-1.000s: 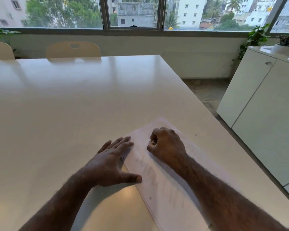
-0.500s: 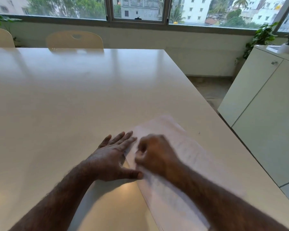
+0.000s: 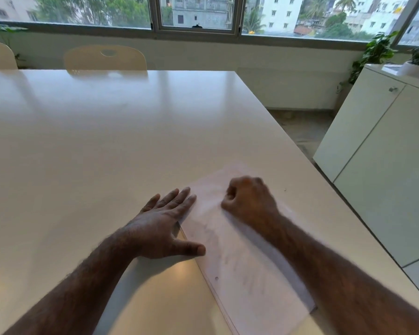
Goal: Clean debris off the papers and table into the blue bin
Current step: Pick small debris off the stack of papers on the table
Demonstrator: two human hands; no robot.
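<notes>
Now the right hand is sitting as a loose fist on the far part of the papers, knuckles up and fingers curled in; whether it is holding any debris inside I cannot tell. Half a second ago it was blurring across toward the left hand, and a second ago it was curled up about where it is now, so it is looking like one brushing stroke out and back over the sheet. The left hand is lying flat and spread wide, fingers pointing to the far side, thumb stretched along the papers' left edge, pinning the stack; it has not been shifting across the three moments.

The papers are lying at a slant near the right edge of the table, toward the near right corner, with a punched hole showing by their left edge. Between the papers and the table's right edge one tiny dark speck is showing; the blur is hiding any other crumbs on the sheet. The blue bin is not showing in view at all, so I cannot tell where it is standing.

Judging from this, the sweeping is going on and the sheet is looking mostly clean, but nothing is reaching the bin yet. The next stroke is probably needing to carry the bits to the right edge.
</notes>
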